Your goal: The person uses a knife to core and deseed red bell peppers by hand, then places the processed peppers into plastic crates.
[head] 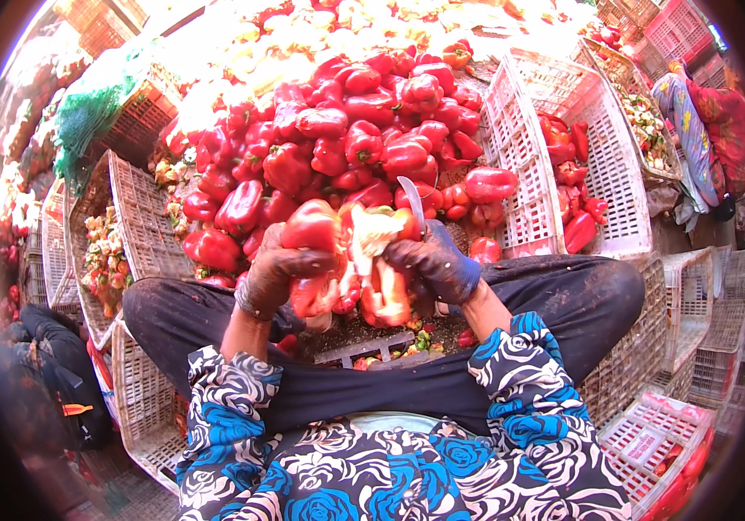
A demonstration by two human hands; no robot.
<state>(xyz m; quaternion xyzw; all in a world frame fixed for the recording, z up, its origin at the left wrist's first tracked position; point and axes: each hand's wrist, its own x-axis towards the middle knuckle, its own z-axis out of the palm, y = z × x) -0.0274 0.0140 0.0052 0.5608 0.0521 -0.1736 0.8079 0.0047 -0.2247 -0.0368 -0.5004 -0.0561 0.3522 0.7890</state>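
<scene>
My left hand (274, 268), in a dirt-stained work glove, grips a red bell pepper piece (310, 226). In a blue and dark glove, my right hand (441, 264) holds a small knife with a curved blade (413, 200) that points up and away from me. Its fingers also pinch the pale core of an opened red pepper (385, 293). The split pepper hangs between both hands, its inner walls showing; the knife's handle is hidden in my fist. Just beyond lies a large heap of whole red bell peppers (346, 130).
At right a plastic crate (522, 189) holds red peppers. The left crate (144, 221) contains cut-off cores (105, 260). Green netting (89, 117) drapes over another crate. Stacked crates (685, 312) stand at right. One person (717, 137) sits far right; another person's dark-clothed legs (53, 365) are at left.
</scene>
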